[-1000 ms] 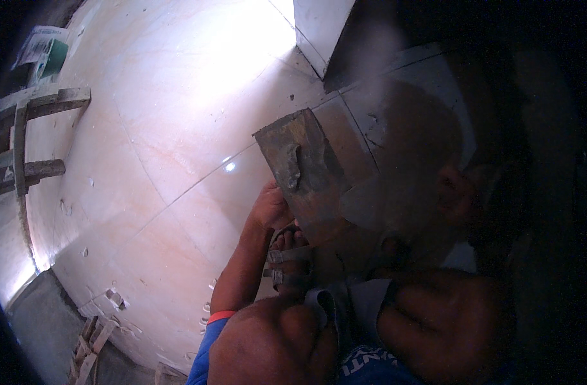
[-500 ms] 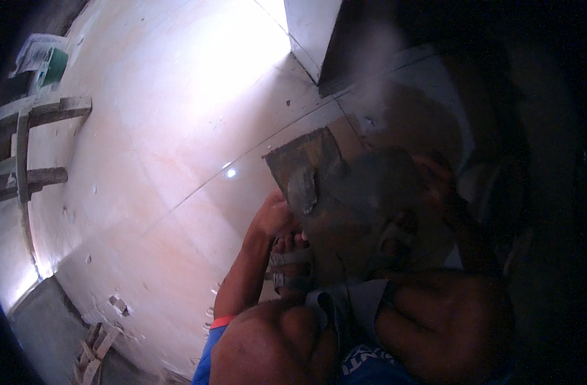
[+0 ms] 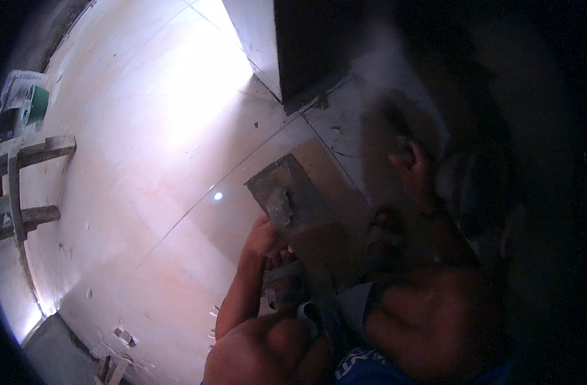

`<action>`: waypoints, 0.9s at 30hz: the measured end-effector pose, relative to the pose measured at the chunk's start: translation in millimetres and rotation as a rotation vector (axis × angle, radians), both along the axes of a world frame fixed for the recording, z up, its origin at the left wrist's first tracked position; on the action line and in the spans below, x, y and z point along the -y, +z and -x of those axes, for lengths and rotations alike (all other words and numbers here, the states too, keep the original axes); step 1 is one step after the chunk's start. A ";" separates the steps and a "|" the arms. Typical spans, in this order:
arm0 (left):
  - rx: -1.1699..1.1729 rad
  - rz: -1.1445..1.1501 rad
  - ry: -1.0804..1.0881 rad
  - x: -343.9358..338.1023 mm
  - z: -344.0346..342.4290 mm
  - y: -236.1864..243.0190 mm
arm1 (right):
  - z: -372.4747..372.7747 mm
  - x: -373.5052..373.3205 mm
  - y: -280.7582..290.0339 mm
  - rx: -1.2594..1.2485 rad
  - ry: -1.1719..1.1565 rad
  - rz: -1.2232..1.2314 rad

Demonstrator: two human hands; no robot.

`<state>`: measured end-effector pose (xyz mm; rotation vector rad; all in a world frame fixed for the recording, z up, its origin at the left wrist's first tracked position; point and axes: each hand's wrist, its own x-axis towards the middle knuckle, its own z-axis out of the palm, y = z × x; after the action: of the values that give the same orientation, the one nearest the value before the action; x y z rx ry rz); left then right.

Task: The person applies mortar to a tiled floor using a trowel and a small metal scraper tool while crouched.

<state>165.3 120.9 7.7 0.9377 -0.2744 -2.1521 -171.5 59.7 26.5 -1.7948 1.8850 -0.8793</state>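
Observation:
A flat, rectangular plate (image 3: pixel 298 181), dark with grey smears, is held low over the floor in front of my feet. My left hand (image 3: pixel 265 237) grips it at its near left edge, the fingers partly hidden beneath it. A lump of grey paste (image 3: pixel 280 206) sits on top of the plate. Apart from the plate, to its right, my right hand (image 3: pixel 414 168) reaches forward in deep shadow. Its fingers are bent around something small and greyish that the dim light does not let me make out.
Pale tiles (image 3: pixel 171 160) with dark joints cover the floor, brightly lit at the far left. A white-faced wall corner (image 3: pixel 258 48) stands ahead. On the left are a rough wooden frame (image 3: pixel 40 151) and a green and white package (image 3: pixel 35 104). Debris (image 3: pixel 124 336) lies near left.
My right hand has drawn away from the plate and now reaches further forward. The plate and my left hand appear lower and further left as the view shifts.

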 end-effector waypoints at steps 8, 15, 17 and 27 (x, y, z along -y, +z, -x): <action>-0.080 -0.059 0.068 -5.6 0.5 -11.5 | -23.0 28.6 10.7 1.227 -0.071 -0.521; 0.028 -0.001 -0.007 -8.4 -6.0 -14.4 | -35.0 57.4 -5.7 1.677 -0.203 -0.576; 0.184 -0.003 -0.070 -10.7 -9.4 -16.8 | -32.7 54.4 -4.1 1.595 -0.256 -0.548; -0.161 -0.035 0.100 -20.5 -18.9 -25.7 | 6.5 14.2 8.0 0.314 -0.264 -0.371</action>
<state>184.3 141.3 -18.0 0.7758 -0.1084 -2.1310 -178.0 45.6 34.5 -1.1404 1.9452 -0.7792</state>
